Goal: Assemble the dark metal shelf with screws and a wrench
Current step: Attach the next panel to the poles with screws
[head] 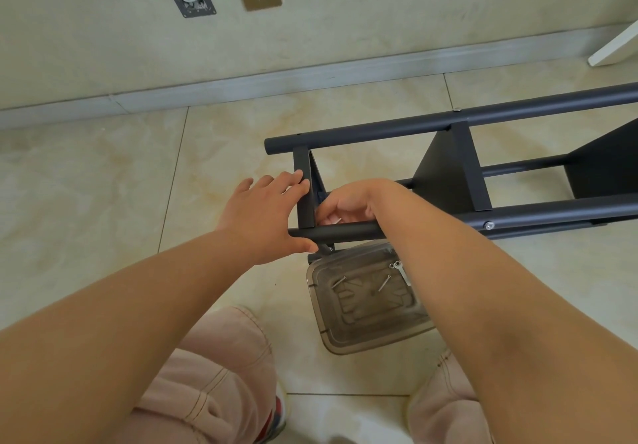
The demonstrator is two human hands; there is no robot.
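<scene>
Left hand (262, 212), about nine o'clock of the joint under work: fingers extended and spread wide, fingertips pressed to the outer face of the end shelf panel (305, 191), thumb under the near tube (345, 232). Judged purpose: bracing panel against tube so the holes stay aligned.

The dark metal shelf (448, 167) lies on its side on the tiled floor (103, 184), running from frame centre toward three o'clock. This gives access to the end joint from above. A seated screw head (489, 225) shows on the near tube further right, another on the far tube, so those joints appear done.

Right hand (348, 203), just right of the end panel: fingers curled inward behind the panel, reaching over the near tube. What they pinch cannot be told; likely a screw or nut at the joint.

At six o'clock of the joint, a clear plastic tray (373, 340) sits partly beneath the near tube, holding loose screws (384, 283) and a small wrench (403, 272), within easy reach of the right hand.
</scene>
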